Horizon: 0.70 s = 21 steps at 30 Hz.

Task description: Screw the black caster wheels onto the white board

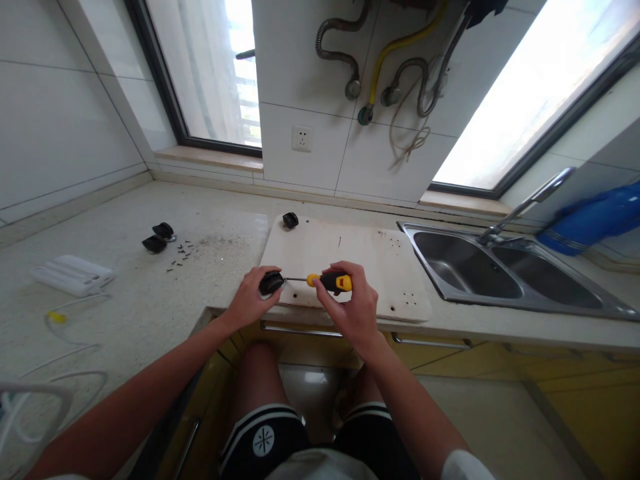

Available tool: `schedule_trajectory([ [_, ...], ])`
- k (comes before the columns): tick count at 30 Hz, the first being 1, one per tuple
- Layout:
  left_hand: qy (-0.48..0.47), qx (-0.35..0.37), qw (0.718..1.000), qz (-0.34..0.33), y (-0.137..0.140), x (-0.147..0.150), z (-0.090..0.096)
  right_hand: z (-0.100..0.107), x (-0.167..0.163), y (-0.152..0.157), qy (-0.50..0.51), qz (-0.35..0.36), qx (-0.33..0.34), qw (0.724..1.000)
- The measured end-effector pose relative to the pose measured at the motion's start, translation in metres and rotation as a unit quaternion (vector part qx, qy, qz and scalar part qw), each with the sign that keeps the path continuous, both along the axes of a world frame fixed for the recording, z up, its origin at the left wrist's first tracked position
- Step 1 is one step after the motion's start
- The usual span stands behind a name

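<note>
The left hand (249, 298) was closed around a black caster (271, 282) at the near left corner of a pale board (350, 250), holding it down on the wood. The right hand (350, 308) gripped the yellow-and-black handle of a screwdriver (327, 281), its thin shaft lying nearly level and pointing left, with the tip at the caster's side. The board lay flat on the speckled counter (150, 293), its near edge close to the counter's front edge, just left of the steel sink (470, 267). Another caster (290, 219) sat on the board's far left corner. Two more casters (158, 237) lay on the counter well to the left, with small dark screws (180, 257) scattered beside them. A white box (70, 274) rested farther left, near the wall.
</note>
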<state>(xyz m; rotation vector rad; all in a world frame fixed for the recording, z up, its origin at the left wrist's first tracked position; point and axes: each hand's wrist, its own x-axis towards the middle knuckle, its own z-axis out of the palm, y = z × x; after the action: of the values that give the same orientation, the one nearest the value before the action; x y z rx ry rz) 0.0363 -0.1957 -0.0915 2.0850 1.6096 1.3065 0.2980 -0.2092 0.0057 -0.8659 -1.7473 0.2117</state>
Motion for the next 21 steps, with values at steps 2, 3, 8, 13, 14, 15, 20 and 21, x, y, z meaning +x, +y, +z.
schedule_trajectory([
  [2, 0.005, 0.015, 1.0, 0.0, 0.001, -0.001, -0.002, -0.001, -0.001, 0.002, 0.002, 0.001, -0.006, 1.0],
  [3, 0.007, 0.021, 1.0, 0.0, 0.001, -0.001, -0.002, -0.002, -0.001, 0.003, 0.002, 0.001, -0.009, 1.0],
  [8, 0.01, 0.029, 1.0, -0.006, 0.002, -0.002, -0.004, -0.001, -0.003, 0.005, 0.001, 0.005, -0.011, 1.0],
  [13, 0.006, 0.026, 1.0, -0.007, 0.002, -0.002, -0.005, -0.001, -0.004, 0.005, -0.007, 0.007, -0.012, 1.0],
  [14, 0.006, 0.026, 1.0, -0.007, 0.003, -0.002, -0.005, -0.001, -0.005, 0.005, -0.01, 0.009, -0.011, 1.0],
  [15, 0.005, 0.027, 1.0, -0.007, 0.003, -0.002, -0.005, -0.001, -0.005, 0.006, -0.012, 0.01, -0.01, 1.0],
  [20, 0.01, 0.032, 0.999, -0.011, 0.003, -0.002, -0.005, 0.006, -0.008, 0.011, -0.035, 0.034, -0.006, 0.999],
  [21, 0.011, 0.032, 0.999, -0.01, 0.003, -0.002, -0.005, 0.009, -0.009, 0.014, -0.047, 0.044, 0.0, 0.998],
])
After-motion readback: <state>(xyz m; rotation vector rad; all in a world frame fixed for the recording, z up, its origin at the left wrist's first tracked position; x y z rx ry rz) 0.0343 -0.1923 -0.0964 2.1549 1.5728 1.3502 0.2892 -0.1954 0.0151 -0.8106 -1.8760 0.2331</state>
